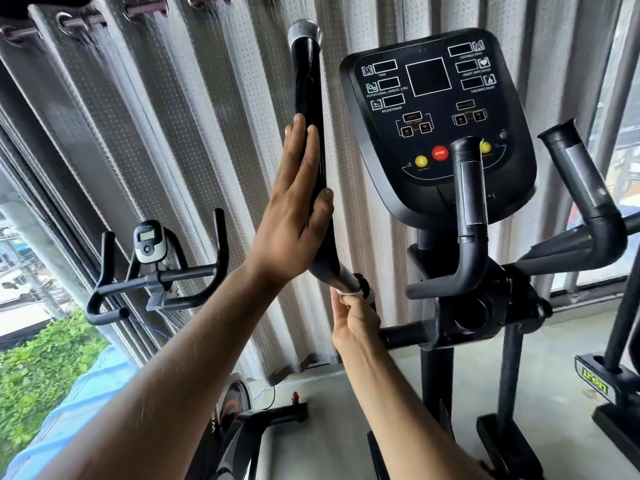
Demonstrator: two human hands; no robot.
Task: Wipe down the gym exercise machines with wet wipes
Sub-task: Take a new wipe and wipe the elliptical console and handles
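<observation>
Risk entry: left hand [294, 206] lies flat, fingers straight, against the tall black handlebar [308, 98] at frame centre, right hand [353, 317] pinching a white wet wipe [346, 292] at its chrome base; unclasped bar may swing, wipe may slip.

Grey perforated curtains [194, 140] hang before daylit windows [31, 271], above a pale concrete floor [554, 358].

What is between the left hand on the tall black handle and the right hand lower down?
In the head view, only the handle's bent lower end and its bare metal tube run from the left hand to the right hand.
</observation>
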